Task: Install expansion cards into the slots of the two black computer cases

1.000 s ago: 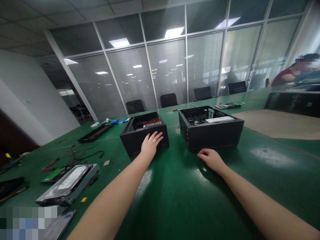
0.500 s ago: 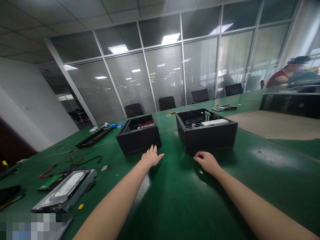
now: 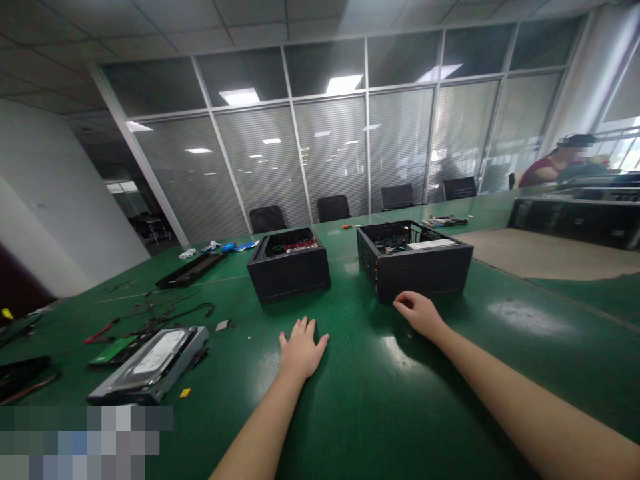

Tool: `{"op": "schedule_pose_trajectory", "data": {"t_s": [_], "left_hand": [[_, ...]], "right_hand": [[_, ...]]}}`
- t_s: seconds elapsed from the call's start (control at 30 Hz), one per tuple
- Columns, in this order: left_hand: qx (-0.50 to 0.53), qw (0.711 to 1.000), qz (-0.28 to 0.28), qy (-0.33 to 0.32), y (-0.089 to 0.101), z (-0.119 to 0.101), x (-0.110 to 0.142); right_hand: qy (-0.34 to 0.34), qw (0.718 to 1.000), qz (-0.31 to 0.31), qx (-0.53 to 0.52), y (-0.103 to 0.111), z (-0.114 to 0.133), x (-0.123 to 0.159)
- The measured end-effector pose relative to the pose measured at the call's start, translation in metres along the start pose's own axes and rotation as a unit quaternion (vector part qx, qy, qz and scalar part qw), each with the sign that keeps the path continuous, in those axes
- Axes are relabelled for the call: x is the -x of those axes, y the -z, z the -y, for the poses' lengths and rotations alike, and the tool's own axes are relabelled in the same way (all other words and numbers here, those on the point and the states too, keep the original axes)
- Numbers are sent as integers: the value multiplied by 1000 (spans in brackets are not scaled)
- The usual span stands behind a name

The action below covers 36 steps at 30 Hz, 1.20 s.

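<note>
Palm down, with fingers spread, my left hand (image 3: 301,350) lies on the green table (image 3: 345,400) and holds nothing. In front of it stands an open-topped black computer case (image 3: 290,273) with red parts inside. My right hand (image 3: 420,313) is closed in a pinch by the lower front edge of a second open computer case (image 3: 423,272). Whatever its fingertips may hold is too small or hidden to make out. A silver drive bay and white-labelled boards show inside that second case.
To my left lie a hard drive in a metal bracket (image 3: 153,363), loose cables (image 3: 173,310), a small yellow piece (image 3: 185,393) and a long black panel (image 3: 193,269). Another case (image 3: 575,220) stands at the right. A person (image 3: 543,170) sits at the far right.
My left hand has drawn back from the left case toward me and flattened on the table. My right hand stays pinched near the right case. The view has shifted slightly.
</note>
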<state>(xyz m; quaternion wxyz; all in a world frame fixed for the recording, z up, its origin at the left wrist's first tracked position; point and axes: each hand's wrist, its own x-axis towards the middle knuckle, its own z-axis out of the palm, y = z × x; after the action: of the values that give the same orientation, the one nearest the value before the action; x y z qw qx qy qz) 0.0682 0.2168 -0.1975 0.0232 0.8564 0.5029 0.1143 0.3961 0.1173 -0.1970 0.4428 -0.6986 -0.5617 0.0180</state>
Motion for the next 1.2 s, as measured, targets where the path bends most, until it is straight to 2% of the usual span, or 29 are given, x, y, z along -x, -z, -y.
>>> {"op": "schedule_pose_trajectory", "data": {"t_s": [0.1, 0.2, 0.27, 0.33, 0.4, 0.47, 0.53, 0.57, 0.7, 0.8, 0.97, 1.1, 1.2], "left_hand": [[9, 1000, -17, -3, -3, 0, -2], [18, 999, -26, -1, -4, 0, -2], [22, 999, -32, 0, -4, -1, -2], [26, 999, -36, 1, -3, -1, -1], [31, 999, -36, 0, -4, -2, -1], [36, 999, -39, -3, -5, -1, -1], [40, 998, -50, -4, -8, 0, -2], [42, 998, -56, -5, -9, 1, -2], [65, 995, -69, 1, -11, 2, -3], [103, 991, -84, 13, -9, 2, -4], [198, 971, -120, 52, -2, 5, -7], [313, 934, -154, 80, 3, 13, -12], [363, 911, -175, 86, 5, 20, -13]], "right_hand": [[60, 995, -73, 42, 7, 22, -8], [122, 977, -94, 147, 19, 44, -34], [130, 961, -94, 224, 30, 54, -61], [106, 946, -99, 291, 41, 58, -91], [58, 940, -58, 330, 50, 55, -117], [27, 945, 50, 323, 57, 50, -135], [35, 943, 142, 299, 60, 44, -142], [51, 942, 156, 291, 61, 43, -141], [94, 945, 133, 283, 65, 46, -118], [118, 942, 135, 284, 72, 62, -87], [152, 933, 141, 294, 84, 111, -17], [179, 937, 143, 265, 87, 157, 46], [233, 937, 135, 223, 89, 189, 90]]}}
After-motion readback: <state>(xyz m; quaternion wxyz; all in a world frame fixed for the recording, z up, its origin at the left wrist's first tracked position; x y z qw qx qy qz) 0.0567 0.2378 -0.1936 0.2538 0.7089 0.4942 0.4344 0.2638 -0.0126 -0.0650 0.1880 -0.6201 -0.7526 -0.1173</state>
